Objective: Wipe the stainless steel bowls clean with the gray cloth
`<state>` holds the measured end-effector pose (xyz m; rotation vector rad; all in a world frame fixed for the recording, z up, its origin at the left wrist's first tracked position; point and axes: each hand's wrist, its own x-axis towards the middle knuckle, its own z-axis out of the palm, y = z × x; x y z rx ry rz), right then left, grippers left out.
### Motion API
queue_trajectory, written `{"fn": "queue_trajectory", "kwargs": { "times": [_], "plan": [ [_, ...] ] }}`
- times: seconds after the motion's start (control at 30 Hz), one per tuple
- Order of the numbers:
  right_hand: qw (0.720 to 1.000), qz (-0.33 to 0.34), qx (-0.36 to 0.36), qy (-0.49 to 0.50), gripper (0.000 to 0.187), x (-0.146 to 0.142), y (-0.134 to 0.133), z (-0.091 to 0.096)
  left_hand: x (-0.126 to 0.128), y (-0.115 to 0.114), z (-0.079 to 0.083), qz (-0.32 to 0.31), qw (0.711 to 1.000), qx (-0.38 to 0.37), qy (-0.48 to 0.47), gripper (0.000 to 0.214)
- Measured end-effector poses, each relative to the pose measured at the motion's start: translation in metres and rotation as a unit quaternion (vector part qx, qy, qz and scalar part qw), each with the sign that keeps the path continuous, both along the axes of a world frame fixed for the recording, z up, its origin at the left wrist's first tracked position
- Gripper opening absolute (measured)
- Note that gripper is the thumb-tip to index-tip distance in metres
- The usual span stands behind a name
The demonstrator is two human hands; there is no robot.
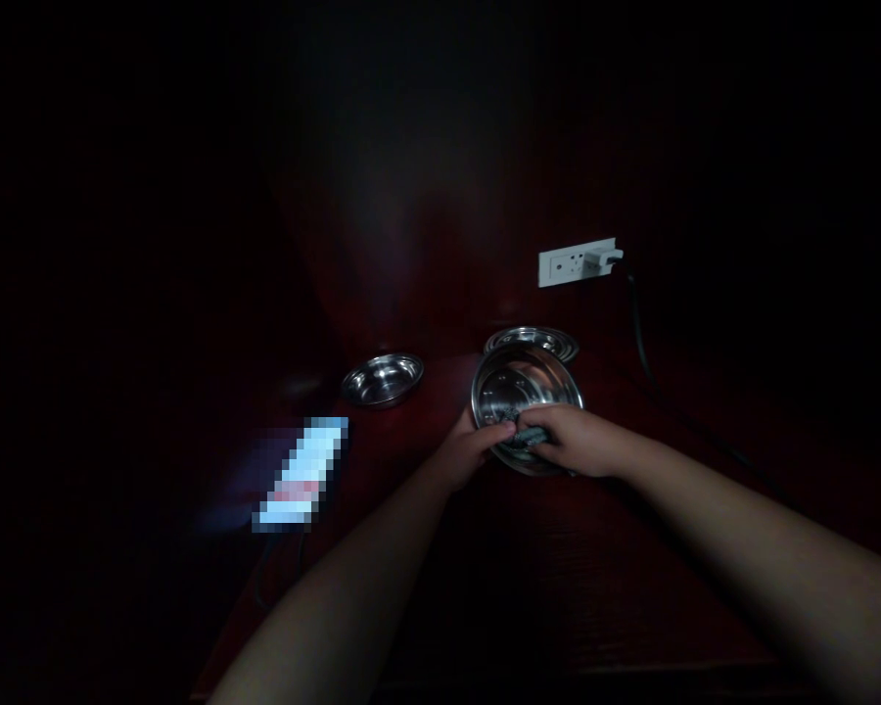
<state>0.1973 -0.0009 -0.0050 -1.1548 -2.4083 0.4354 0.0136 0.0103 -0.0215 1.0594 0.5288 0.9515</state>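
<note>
Right of centre, the left hand (461, 456) grips one steel bowl (497, 380), the right hand (579, 441) clutches one cloth (534, 437) inside; one dish (539, 336) shows just above, one smaller bowl (383, 380) left of centre.

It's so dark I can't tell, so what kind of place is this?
Maybe a room in a home, but it's too dark to be sure. There's a white power socket with a plug in it, a glowing screen, and a small shiny metal bowl on a dark red surface.
</note>
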Motion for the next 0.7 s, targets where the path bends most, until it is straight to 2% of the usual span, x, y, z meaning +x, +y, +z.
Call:
{"fn": "queue_trajectory", "kwargs": {
  "times": [0.3,0.7],
  "plan": [
    [0.999,-0.020,0.022,-0.032,0.016,0.0022,0.0013,0.0002,-0.0005,0.0009,-0.0007,0.001,1.000,0.003,-0.006,0.070],
    [0.999,-0.019,0.023,-0.012,0.018,0.0032,0.0015,-0.0021,-0.0004,0.0024,-0.0026,-0.001,1.000,0.010,-0.003,0.068]
  ]
}}
